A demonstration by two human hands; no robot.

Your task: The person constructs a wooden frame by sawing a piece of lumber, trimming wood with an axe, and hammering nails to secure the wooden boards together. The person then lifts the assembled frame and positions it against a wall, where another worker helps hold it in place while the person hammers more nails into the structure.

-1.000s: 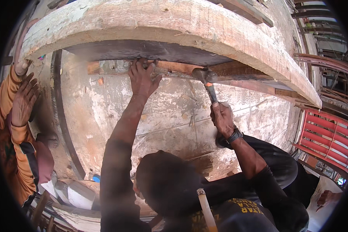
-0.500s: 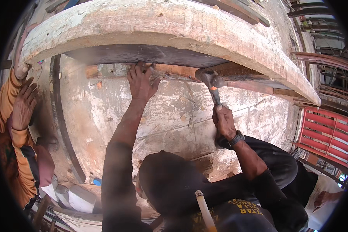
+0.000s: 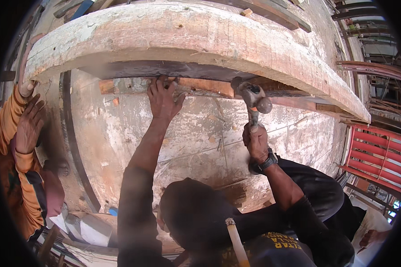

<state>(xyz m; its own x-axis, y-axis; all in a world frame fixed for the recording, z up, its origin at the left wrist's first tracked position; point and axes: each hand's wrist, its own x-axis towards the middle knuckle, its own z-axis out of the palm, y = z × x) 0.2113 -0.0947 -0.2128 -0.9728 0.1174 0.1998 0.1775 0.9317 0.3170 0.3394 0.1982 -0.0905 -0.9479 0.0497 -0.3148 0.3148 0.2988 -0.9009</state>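
Observation:
My right hand [image 3: 256,144] is wrapped round a hammer [image 3: 254,94] near the middle of the picture. Its metal head is raised beside a brown wooden strip [image 3: 205,85], and I cannot tell whether they touch. To the left, my left hand [image 3: 163,95] rests on that strip, fingertips at the edge of a dark panel [image 3: 182,69], thumb spread apart. Nothing shows in that hand, though the fingertips are partly hidden. Over both hands spans a long, thick, pale wooden beam [image 3: 191,33]. A dark watch [image 3: 268,161] circles my right wrist.
At the left edge a co-worker in orange sleeves has one hand [image 3: 26,89] at the beam's end and another hand [image 3: 30,124] below. A dark narrow bar [image 3: 71,133] crosses the stained floor [image 3: 196,129]. Red slats [image 3: 376,158] stand at right. A lit cigarette [image 3: 237,242] juts up below.
My right hand and the hammer have come slightly nearer and to the right, turning the hammer head. My left hand stays at the panel's edge with a small shift. The view has moved slightly.

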